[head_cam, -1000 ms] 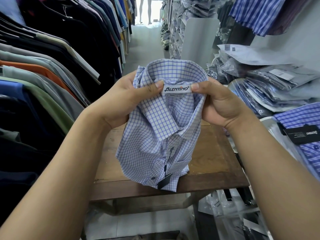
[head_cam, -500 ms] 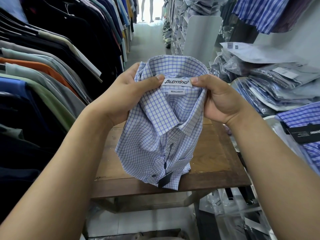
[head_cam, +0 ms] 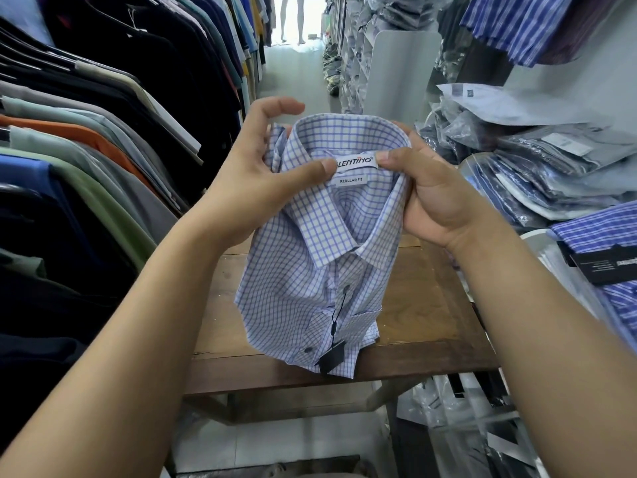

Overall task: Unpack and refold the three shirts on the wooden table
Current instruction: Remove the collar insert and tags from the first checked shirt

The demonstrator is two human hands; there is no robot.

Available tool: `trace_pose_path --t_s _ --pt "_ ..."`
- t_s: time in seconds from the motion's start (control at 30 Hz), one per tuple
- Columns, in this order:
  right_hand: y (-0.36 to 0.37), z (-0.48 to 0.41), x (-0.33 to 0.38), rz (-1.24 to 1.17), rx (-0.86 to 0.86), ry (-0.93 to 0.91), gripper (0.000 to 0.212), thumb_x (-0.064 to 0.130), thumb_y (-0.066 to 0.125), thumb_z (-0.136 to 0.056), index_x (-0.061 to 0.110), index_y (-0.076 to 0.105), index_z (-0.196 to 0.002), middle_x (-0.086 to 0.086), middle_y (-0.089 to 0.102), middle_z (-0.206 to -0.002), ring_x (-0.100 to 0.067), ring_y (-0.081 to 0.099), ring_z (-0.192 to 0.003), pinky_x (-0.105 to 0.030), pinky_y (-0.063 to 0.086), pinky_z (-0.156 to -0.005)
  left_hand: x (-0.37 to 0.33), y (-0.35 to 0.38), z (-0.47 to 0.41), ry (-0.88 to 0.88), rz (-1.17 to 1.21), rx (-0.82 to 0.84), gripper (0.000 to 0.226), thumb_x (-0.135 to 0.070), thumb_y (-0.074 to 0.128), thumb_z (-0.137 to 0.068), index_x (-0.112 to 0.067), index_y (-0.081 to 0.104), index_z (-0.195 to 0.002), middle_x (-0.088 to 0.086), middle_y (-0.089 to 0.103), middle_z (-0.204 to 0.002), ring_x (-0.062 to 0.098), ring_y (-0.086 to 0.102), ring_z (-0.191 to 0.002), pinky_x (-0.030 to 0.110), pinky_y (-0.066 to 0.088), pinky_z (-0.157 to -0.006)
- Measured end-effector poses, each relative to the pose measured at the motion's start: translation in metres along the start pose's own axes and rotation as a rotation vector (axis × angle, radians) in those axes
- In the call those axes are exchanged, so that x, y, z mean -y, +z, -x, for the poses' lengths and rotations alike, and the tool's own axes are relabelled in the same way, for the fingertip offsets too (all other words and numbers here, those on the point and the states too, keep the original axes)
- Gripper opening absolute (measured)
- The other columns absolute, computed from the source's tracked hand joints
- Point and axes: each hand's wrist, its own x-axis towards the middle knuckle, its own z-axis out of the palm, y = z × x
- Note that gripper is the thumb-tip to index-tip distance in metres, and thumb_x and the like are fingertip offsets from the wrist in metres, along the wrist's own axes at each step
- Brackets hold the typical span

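- Checked shirt (head_cam: 317, 270), folded, held upright between both hands with its collar uppermost. Its lower edge hangs below the hands, in front of the near edge of the wooden table (head_cam: 424, 305). Whether it touches the table cannot be told.
- Left hand (head_cam: 248, 188): thumb pressed on the inner collar band just beside the brand label (head_cam: 355, 162). The fingers curve behind the collar's left side, with the uppermost lifted clear of the cloth.
- Right hand (head_cam: 434, 198): pinches the collar's right side, thumb at the label's other end, fingers mostly hidden behind the cloth.
- Dark hang tag (head_cam: 331, 360) dangles on a cord down the shirt front, well below both hands.
- Hanging garments (head_cam: 86, 150) lie beyond the left hand, and bagged shirts (head_cam: 551, 177) are stacked beyond the right hand. A striped shirt (head_cam: 606, 236) lies beside the right forearm.
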Motion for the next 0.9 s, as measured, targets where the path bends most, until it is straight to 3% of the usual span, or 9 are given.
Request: trace_pose_path --t_s 0.23,0.3,0.4,0.47,0.57,0.7,0.8,0.9 --pt "-0.003 0.001 -0.001 0.022 -0.02 0.032 0.062 0.002 0.059 -0.092 -0.001 0.033 -0.148 -0.034 0.046 -0.139 -0.048 0.048 -0.129 -0.066 0.037 -0.109 -0.001 0.001 0.0 -0.077 -0.221 0.084 0.038 -0.034 0.083 -0.08 -0.022 0.069 -0.113 -0.01 0.077 -0.096 0.006 0.074 -0.089 0.022 0.059 -0.075" --pt "-0.003 0.0 -0.002 0.025 -0.02 0.033 0.061 0.002 0.06 -0.09 0.001 0.037 -0.146 -0.026 0.052 -0.13 -0.041 0.051 -0.12 -0.064 0.038 -0.109 0.004 0.0 -0.003 -0.088 -0.316 0.122 0.03 -0.045 0.081 -0.081 -0.028 0.075 -0.104 -0.013 0.075 -0.102 0.004 0.071 -0.099 0.03 0.059 -0.087" --pt "-0.002 0.0 -0.003 0.026 -0.011 0.026 0.057 0.003 0.063 -0.087 0.006 0.044 -0.141 -0.022 0.055 -0.122 -0.037 0.054 -0.114 -0.061 0.041 -0.108 0.01 -0.005 -0.007 -0.069 -0.509 0.088 0.038 -0.071 0.074 -0.07 -0.048 0.075 -0.099 -0.019 0.053 -0.131 0.012 0.043 -0.135 0.044 0.041 -0.112" --pt "-0.001 0.0 -0.003 0.038 -0.017 0.023 0.057 0.002 0.063 -0.086 0.005 0.046 -0.14 -0.022 0.057 -0.119 -0.036 0.056 -0.111 -0.059 0.044 -0.105 0.01 -0.007 -0.009 -0.053 -0.532 0.107 0.034 -0.071 0.074 -0.071 -0.053 0.074 -0.1 -0.017 0.048 -0.14 0.012 0.038 -0.139 0.047 0.038 -0.114" --pt "0.001 -0.001 -0.004 0.058 -0.04 0.013 0.054 0.002 0.065 -0.086 0.002 0.048 -0.137 -0.021 0.06 -0.118 -0.035 0.059 -0.11 -0.055 0.048 -0.104 0.01 -0.007 -0.01 -0.034 -0.436 0.109 0.021 -0.052 0.078 -0.082 -0.043 0.078 -0.101 -0.017 0.053 -0.138 0.003 0.051 -0.128 0.041 0.047 -0.108" --pt "0.004 0.0 -0.007 0.144 -0.061 -0.019 0.047 0.009 0.07 -0.089 0.001 0.053 -0.132 -0.018 0.067 -0.119 -0.033 0.066 -0.11 -0.052 0.052 -0.1 0.006 -0.003 -0.009 -0.027 -0.311 0.095 0.015 -0.034 0.069 -0.095 -0.027 0.076 -0.106 -0.01 0.065 -0.121 0.007 0.066 -0.11 0.038 0.057 -0.096" --pt "0.007 0.005 -0.009 0.457 -0.141 -0.111 0.05 0.02 0.08 -0.082 0.011 0.063 -0.127 -0.006 0.074 -0.115 -0.022 0.071 -0.108 -0.042 0.057 -0.093 0.0 0.0 -0.005 -0.073 -0.204 0.12 0.019 -0.027 0.063 -0.098 -0.014 0.072 -0.109 -0.001 0.076 -0.104 0.012 0.074 -0.094 0.03 0.061 -0.076" --pt "0.009 0.008 -0.008 0.694 -0.2 -0.22 0.037 0.019 0.08 -0.085 0.014 0.068 -0.12 0.001 0.077 -0.106 -0.015 0.072 -0.1 -0.039 0.06 -0.088 -0.004 0.002 -0.002 -0.14 -0.112 0.11 0.015 -0.021 0.061 -0.1 -0.009 0.07 -0.099 0.001 0.076 -0.09 0.006 0.073 -0.072 0.014 0.051 -0.055"
